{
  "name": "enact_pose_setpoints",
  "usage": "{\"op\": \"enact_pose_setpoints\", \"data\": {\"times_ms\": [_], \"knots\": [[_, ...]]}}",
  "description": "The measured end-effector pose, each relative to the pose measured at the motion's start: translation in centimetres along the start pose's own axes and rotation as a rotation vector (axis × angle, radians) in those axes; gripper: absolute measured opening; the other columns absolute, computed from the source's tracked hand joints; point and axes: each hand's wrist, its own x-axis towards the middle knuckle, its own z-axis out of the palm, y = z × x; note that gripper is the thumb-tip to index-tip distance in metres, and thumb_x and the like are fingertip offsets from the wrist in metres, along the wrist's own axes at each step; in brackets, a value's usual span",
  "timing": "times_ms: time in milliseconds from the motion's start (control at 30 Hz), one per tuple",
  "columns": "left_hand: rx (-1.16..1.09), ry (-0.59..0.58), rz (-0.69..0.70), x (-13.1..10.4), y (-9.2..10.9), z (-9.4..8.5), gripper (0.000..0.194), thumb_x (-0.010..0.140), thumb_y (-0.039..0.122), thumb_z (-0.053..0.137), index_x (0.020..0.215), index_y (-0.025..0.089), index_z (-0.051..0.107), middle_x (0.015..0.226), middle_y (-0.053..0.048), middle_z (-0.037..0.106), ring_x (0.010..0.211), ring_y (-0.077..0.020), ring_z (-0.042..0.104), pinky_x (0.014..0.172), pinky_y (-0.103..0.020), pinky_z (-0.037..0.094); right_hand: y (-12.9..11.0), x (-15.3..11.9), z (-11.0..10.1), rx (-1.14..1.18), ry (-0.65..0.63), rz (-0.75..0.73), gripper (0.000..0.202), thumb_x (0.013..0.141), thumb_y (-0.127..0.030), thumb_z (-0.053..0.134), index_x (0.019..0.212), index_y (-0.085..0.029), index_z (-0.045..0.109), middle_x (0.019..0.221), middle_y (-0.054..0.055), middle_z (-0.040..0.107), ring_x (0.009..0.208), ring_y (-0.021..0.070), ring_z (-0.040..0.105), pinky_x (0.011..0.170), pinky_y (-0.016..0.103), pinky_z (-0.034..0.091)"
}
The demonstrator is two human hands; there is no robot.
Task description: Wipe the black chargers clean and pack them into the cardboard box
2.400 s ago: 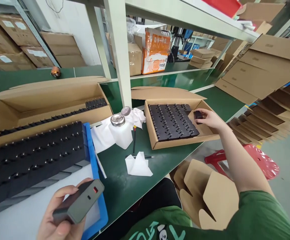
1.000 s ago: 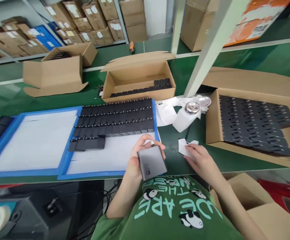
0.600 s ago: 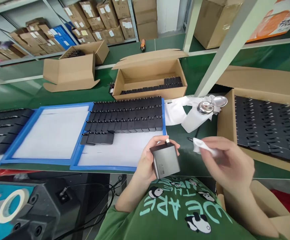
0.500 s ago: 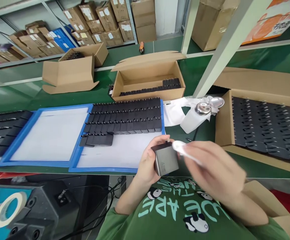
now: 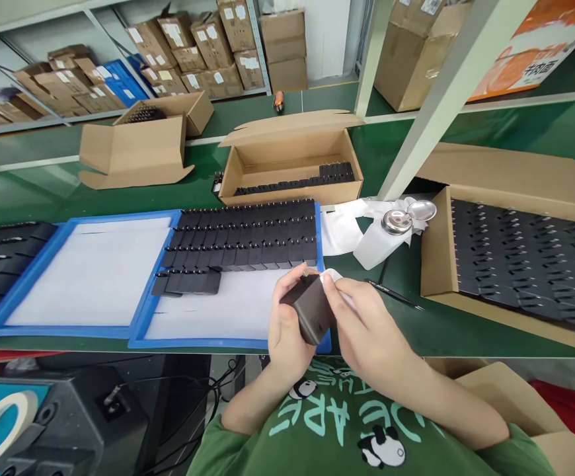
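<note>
My left hand [image 5: 286, 327] grips a black power adapter [image 5: 311, 309] with metal prongs at its top, held tilted over the front edge of the bench. Pinched in my right hand [image 5: 369, 324] is a white wipe [image 5: 334, 274], pressed against the adapter's upper right side. My right fingers partly cover the wipe. Just left of my hands, rows of similar black adapters [image 5: 248, 231] stand in a blue-rimmed tray [image 5: 218, 343], prongs up. A white dispenser bottle [image 5: 379, 244] with a metal top leans beyond my right hand, beside white cloths [image 5: 340, 231].
At right, a cardboard box [image 5: 436, 248] holds many adapters. Another open box [image 5: 287, 155] with adapters stands behind the tray. Black tweezers [image 5: 394, 294] lie on the green bench. A second blue-rimmed tray [image 5: 64, 332] is at left. A pale post [image 5: 431, 99] rises at the back right.
My right hand has moved left and brought the wipe against the adapter. The adapter has turned in my left hand. The tweezers now show more fully.
</note>
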Motion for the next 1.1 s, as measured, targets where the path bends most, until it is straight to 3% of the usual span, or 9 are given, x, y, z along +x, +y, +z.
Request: {"op": "enact_pose_setpoints", "data": {"times_ms": [67,133,233,367,467,567,667,833,1100], "knots": [[0.027,0.037,0.006,0.1,0.1,0.2,0.049,0.095,0.064,0.058,0.125,0.026,0.072,0.116,-0.008,0.07,0.106,-0.0188,0.068,0.094,-0.028,0.058,-0.3,0.3,-0.3,0.131,-0.025,-0.014,0.057,0.096,-0.006,0.048,0.152,-0.001,0.039,0.12,0.022,0.061,0.111,0.0288,0.06,0.09,0.043,0.059],[0.022,0.051,-0.031,0.2,0.0,0.2,0.05,0.095,0.064,0.057,0.124,0.026,0.072,0.114,-0.008,0.071,0.103,-0.0185,0.069,0.093,-0.028,0.058,-0.4,0.5,-0.5,0.342,-0.024,0.037,0.047,0.098,-0.011,0.047,0.145,-0.007,0.051,0.12,0.018,0.061,0.113,0.0257,0.06,0.093,0.04,0.058],[0.008,0.048,-0.044,0.3,-0.5,0.0,0.051,0.095,0.066,0.057,0.124,0.027,0.072,0.114,-0.009,0.07,0.103,-0.0194,0.069,0.092,-0.03,0.058,-0.1,0.6,-0.1,0.572,0.07,0.279,0.028,0.099,-0.013,0.054,0.12,-0.02,0.07,0.106,0.007,0.062,0.096,0.0157,0.065,0.082,0.028,0.059],[0.048,0.04,0.003,0.3,-1.0,-0.4,0.049,0.095,0.065,0.056,0.125,0.028,0.072,0.117,-0.009,0.069,0.106,-0.0206,0.068,0.092,-0.031,0.059,0.5,0.7,0.9,0.66,0.154,0.512,0.025,0.092,-0.02,0.068,0.117,-0.021,0.07,0.107,0.006,0.061,0.079,0.0119,0.064,0.069,0.025,0.058],[0.067,0.034,0.008,0.4,-1.1,-0.6,0.049,0.096,0.065,0.055,0.125,0.029,0.072,0.117,-0.009,0.069,0.108,-0.0206,0.067,0.094,-0.032,0.058,1.1,1.0,0.9,0.642,0.083,0.491,0.008,0.093,-0.021,0.066,0.101,-0.021,0.07,0.096,0.005,0.068,0.079,0.0137,0.066,0.067,0.025,0.056],[0.09,0.013,0.014,0.5,-1.2,-0.6,0.049,0.097,0.065,0.053,0.126,0.029,0.071,0.116,-0.008,0.069,0.108,-0.0197,0.067,0.095,-0.031,0.058,1.6,1.5,0.6,0.49,0.138,0.455,0.005,0.096,-0.018,0.061,0.095,-0.021,0.065,0.087,0.003,0.069,0.076,0.0141,0.065,0.065,0.025,0.054],[0.124,0.011,0.029,0.4,-1.3,-0.5,0.048,0.097,0.064,0.053,0.126,0.03,0.07,0.123,-0.007,0.068,0.113,-0.0191,0.065,0.098,-0.028,0.056,1.4,2.0,0.5,0.305,0.19,0.338,0.012,0.097,-0.013,0.056,0.101,-0.02,0.064,0.092,0.005,0.07,0.084,0.0155,0.068,0.073,0.027,0.058],[0.197,-0.018,0.014,0.0,-1.6,-0.3,0.043,0.103,0.054,0.05,0.13,0.026,0.069,0.126,-0.008,0.069,0.115,-0.0183,0.066,0.102,-0.026,0.052,-0.1,2.0,0.9,0.242,0.2,0.178,0.021,0.097,-0.008,0.051,0.111,-0.017,0.065,0.098,0.009,0.071,0.091,0.0173,0.07,0.081,0.029,0.062],[0.218,-0.06,0.021,0.0,-1.3,-0.2,0.047,0.101,0.06,0.049,0.13,0.028,0.068,0.123,-0.007,0.07,0.111,-0.0187,0.066,0.096,-0.027,0.055,0.3,1.0,1.1,0.203,0.26,0.226,0.032,0.096,-0.003,0.049,0.121,-0.019,0.064,0.102,0.009,0.07,0.093,0.017,0.07,0.083,0.03,0.064]]}}
